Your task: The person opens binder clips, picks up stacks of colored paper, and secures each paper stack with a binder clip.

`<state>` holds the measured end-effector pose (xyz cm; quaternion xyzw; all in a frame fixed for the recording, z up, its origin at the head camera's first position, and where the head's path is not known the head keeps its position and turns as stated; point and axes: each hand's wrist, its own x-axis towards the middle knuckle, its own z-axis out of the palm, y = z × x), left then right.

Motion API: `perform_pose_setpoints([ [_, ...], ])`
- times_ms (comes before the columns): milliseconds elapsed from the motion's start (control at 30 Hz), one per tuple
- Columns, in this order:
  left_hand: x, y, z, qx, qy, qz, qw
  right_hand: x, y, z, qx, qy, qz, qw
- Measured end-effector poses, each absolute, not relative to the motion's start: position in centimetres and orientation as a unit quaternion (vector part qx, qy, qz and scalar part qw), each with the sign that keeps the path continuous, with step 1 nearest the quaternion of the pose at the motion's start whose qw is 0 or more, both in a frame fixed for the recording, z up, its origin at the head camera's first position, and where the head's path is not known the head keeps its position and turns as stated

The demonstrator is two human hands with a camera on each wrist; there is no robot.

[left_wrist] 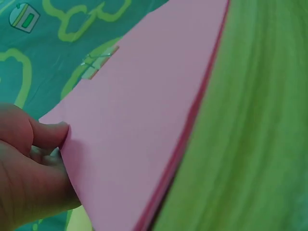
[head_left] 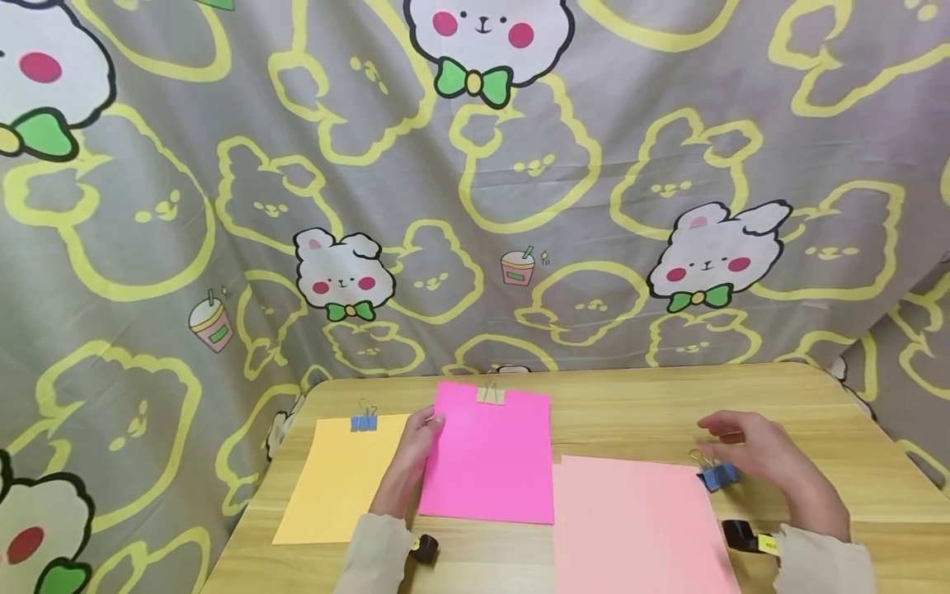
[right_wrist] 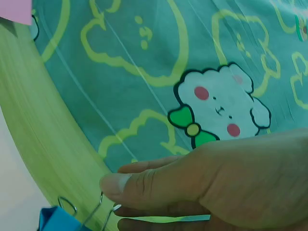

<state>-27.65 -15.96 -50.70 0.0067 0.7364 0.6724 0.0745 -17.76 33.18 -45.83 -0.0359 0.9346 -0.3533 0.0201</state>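
My left hand (head_left: 419,441) pinches the left edge of a bright pink stack of paper (head_left: 490,462), thumb on top. A pale yellow binder clip (head_left: 491,397) sits on that stack's top edge. In the left wrist view the paper (left_wrist: 130,110) is tilted and its layered edge shows. My right hand (head_left: 753,450) hovers over blue binder clips (head_left: 717,476) beside the light pink paper (head_left: 634,524). Seen from the right wrist, the thumb and fingers are apart, with the thumb tip right by the wire handle of a blue clip (right_wrist: 60,220).
Yellow-orange paper (head_left: 337,478) with a blue binder clip (head_left: 364,423) on its top edge lies at the left. A patterned curtain (head_left: 475,206) hangs behind the wooden table (head_left: 631,404). Both wrists wear small black devices.
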Motion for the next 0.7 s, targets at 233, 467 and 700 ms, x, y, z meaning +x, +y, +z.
perform_pose_setpoints([
  [233,-27.71,-16.35,-51.25,-0.008,0.74,0.668,0.073,-18.03,33.5,-46.64,-0.056,0.934,-0.352,0.022],
  [467,-27.69,-16.33,-50.97,-0.015,0.768,0.638,0.058,-17.91,33.59,-46.8,-0.036,0.941,-0.336,0.025],
  [700,-27.72,-16.59,-50.64,-0.01,0.8,0.598,0.047,-17.81,33.65,-46.72,-0.024,0.941,-0.336,0.041],
])
